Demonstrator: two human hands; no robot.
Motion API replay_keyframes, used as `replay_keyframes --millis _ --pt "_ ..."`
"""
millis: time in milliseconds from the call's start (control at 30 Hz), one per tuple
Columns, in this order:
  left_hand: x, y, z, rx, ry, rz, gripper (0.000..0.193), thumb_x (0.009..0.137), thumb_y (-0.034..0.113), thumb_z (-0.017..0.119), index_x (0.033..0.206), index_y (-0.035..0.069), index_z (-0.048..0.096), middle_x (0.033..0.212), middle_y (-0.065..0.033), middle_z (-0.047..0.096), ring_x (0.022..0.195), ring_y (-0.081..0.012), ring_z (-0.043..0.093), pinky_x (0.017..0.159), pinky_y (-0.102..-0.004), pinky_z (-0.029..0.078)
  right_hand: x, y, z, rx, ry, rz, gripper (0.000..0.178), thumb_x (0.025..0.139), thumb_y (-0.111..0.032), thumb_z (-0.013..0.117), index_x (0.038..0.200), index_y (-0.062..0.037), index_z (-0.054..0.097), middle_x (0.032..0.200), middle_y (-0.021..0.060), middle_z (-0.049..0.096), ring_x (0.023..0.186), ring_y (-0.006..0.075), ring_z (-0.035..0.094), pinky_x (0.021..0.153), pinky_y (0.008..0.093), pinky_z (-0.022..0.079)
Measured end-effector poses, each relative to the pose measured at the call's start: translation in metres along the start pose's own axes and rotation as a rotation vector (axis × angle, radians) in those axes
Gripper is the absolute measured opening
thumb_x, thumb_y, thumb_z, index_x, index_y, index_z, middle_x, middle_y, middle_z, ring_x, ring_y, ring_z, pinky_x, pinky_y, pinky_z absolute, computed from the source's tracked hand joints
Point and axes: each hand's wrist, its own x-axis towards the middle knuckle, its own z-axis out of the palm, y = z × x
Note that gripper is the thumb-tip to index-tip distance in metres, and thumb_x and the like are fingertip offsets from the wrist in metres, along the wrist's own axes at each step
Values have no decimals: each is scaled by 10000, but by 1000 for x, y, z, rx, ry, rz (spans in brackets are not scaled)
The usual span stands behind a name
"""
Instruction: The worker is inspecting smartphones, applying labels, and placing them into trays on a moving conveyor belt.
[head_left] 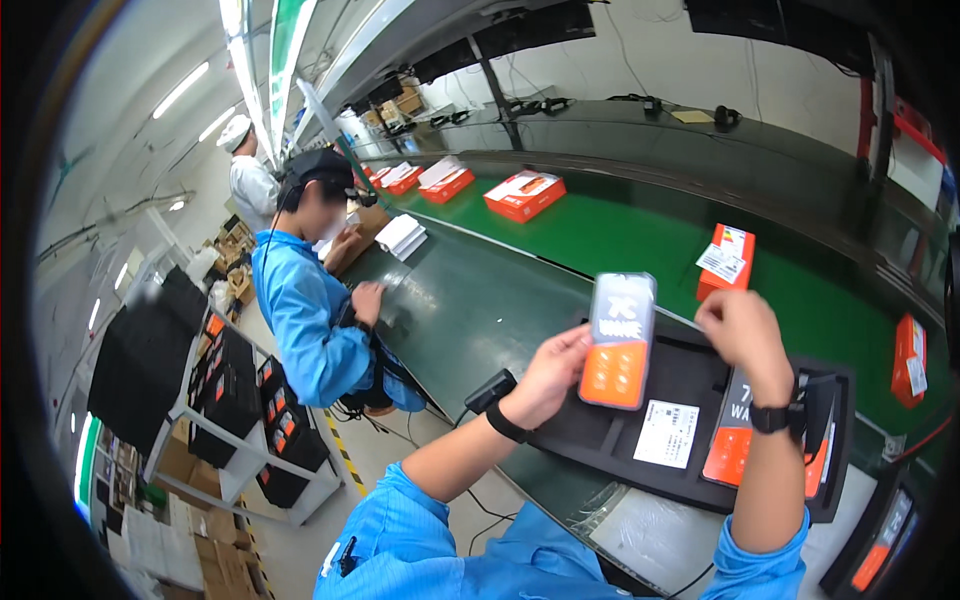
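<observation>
My left hand is closed on the edge of a smartphone with a grey and orange printed face. The phone is held up, roughly upright, over a black foam tray. My right hand is raised to the right of the phone, apart from it, with the fingers curled together; whatever is in them, if anything, is hidden. Inside the tray's compartments lie a white printed label and, partly behind my right forearm, another grey and orange phone.
A green conveyor belt runs behind the workbench, carrying several orange boxes with papers on top. At left, a co-worker in blue sits by a white paper stack. A rack holds black trays. Cables hang below the bench.
</observation>
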Motion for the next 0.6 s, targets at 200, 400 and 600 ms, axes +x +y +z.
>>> replay_keyframes --millis 200,400,600 --pt "14 -6 -50 -185 210 211 392 1042 217 374 1333 -30 468 1220 -102 617 1083 -183 622 939 -322 505 -47 -34 49 -610 -259 -304 308 661 -207 778 877 -17 668 938 111 613 916 276 621 735 376 531" --pt "12 -11 -68 -328 226 144 387 1043 215 368 1311 -40 479 1185 -112 634 1054 -190 638 928 -318 513 -49 -53 33 -503 -543 -276 475 580 -168 837 966 -24 600 982 117 577 1000 296 569 775 383 541" --pt "11 -19 -67 -288 260 220 379 1044 201 367 1300 -50 487 1183 -114 633 1058 -169 628 928 -297 499 -55 -63 29 -446 -520 -208 618 547 -120 869 1065 -37 541 1047 137 546 1010 324 562 796 389 537"
